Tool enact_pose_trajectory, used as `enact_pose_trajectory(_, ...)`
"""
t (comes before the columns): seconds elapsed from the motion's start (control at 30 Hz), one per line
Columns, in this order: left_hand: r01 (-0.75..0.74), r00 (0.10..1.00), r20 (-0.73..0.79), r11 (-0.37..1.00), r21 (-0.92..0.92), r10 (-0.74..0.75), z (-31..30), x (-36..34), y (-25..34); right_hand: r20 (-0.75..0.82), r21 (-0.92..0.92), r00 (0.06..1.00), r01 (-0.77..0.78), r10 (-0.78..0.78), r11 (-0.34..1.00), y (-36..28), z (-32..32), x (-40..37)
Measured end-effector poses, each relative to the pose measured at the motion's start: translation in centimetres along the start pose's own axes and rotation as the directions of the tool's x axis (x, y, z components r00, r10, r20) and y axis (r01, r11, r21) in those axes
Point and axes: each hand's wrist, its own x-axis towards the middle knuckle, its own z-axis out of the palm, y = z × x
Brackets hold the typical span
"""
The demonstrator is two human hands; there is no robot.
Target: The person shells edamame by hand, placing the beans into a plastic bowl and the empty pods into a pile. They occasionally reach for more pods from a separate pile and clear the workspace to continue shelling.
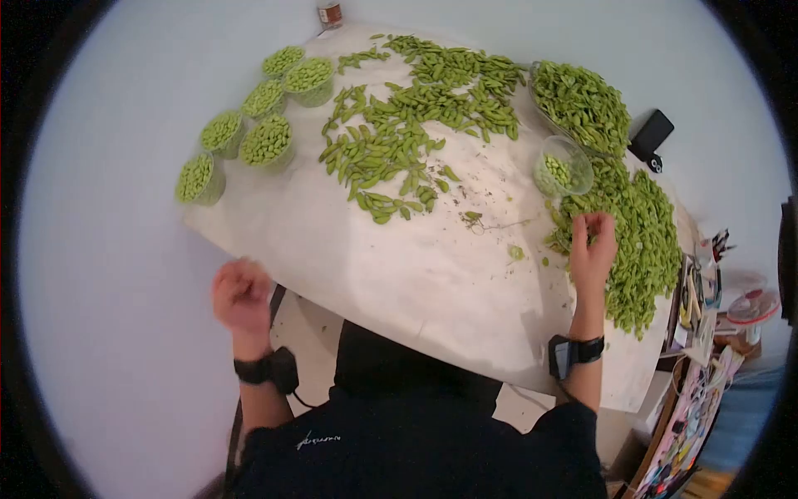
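Observation:
My left hand (241, 295) is off the table's front left edge, its fingers curled in and smeared by motion; anything in it is hidden. Over the near edge of a heap of green soybean pods (644, 249), my right hand (593, 249) is curled with thumb and fingertips close together. I cannot make out what it grips. Just beyond it stands a clear plastic cup (565, 166) with some shelled green beans in the bottom. Plump soybean pods (378, 158) lie scattered across the middle and back of the table.
Several clear cups full of shelled beans (266, 141) stand along the left edge. A bowl heaped with pods (582, 108) sits at the back right, near a black phone-like object (652, 133). The pale table (399, 274) carries bits of debris. A cluttered shelf (690, 399) adjoins on the right.

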Motion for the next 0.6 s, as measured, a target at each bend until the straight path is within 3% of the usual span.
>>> enact_pose_trajectory(0.07, 0.124, 0.978, 0.134, 0.959, 0.253, -0.162, 3.3, 1.5, -1.9, -0.027, -0.128, 0.990, 0.137, -0.142, 0.982, 1.5, -0.2, -0.6)
enact_pose_trajectory(0.13, 0.126, 0.923, 0.235, 0.816, 0.564, -0.305, 6.2, 3.5, -3.9, -0.021, -0.222, 0.933, 0.347, -0.360, 0.911, 2.5, -0.3, -0.8)
enact_pose_trajectory(0.17, -0.151, 0.918, 0.343, 0.625, 0.766, -0.198, 6.8, 4.9, -5.4, 0.015, -0.245, 0.937, 0.342, -0.349, 0.907, 2.8, -0.5, -1.0)
enact_pose_trajectory(0.2, -0.407, 0.871, 0.473, 0.341, 0.847, -0.136, 7.4, 6.2, -6.8, 0.049, -0.269, 0.940, 0.338, -0.337, 0.902, 2.9, -0.8, -1.1)
enact_pose_trajectory(0.27, -0.516, 0.851, 0.520, 0.074, 0.854, -0.067, 9.7, 7.4, -8.5, 0.074, -0.284, 0.951, 0.308, -0.299, 0.908, 3.1, -1.2, -1.3)
enact_pose_trajectory(0.37, -0.567, 0.822, 0.551, -0.117, 0.815, -0.140, 9.8, 8.7, -10.3, 0.030, -0.252, 0.982, 0.187, -0.185, 0.950, 2.7, -0.6, -2.0)
enact_pose_trajectory(0.43, -0.520, 0.849, 0.485, -0.172, 0.836, -0.209, 10.5, 8.6, -10.6, -0.004, -0.218, 0.998, 0.066, -0.069, 0.974, 2.8, -0.3, -2.3)
enact_pose_trajectory(0.53, -0.517, 0.848, 0.469, -0.193, 0.834, -0.246, 10.5, 8.7, -11.3, -0.098, -0.122, 0.971, 0.205, -0.218, 0.971, 2.8, 0.3, -1.8)
enact_pose_trajectory(0.6, -0.542, 0.833, 0.496, -0.184, 0.820, -0.244, 10.5, 9.0, -11.4, -0.091, -0.155, 0.937, 0.321, -0.337, 0.934, 2.7, 0.3, -1.5)
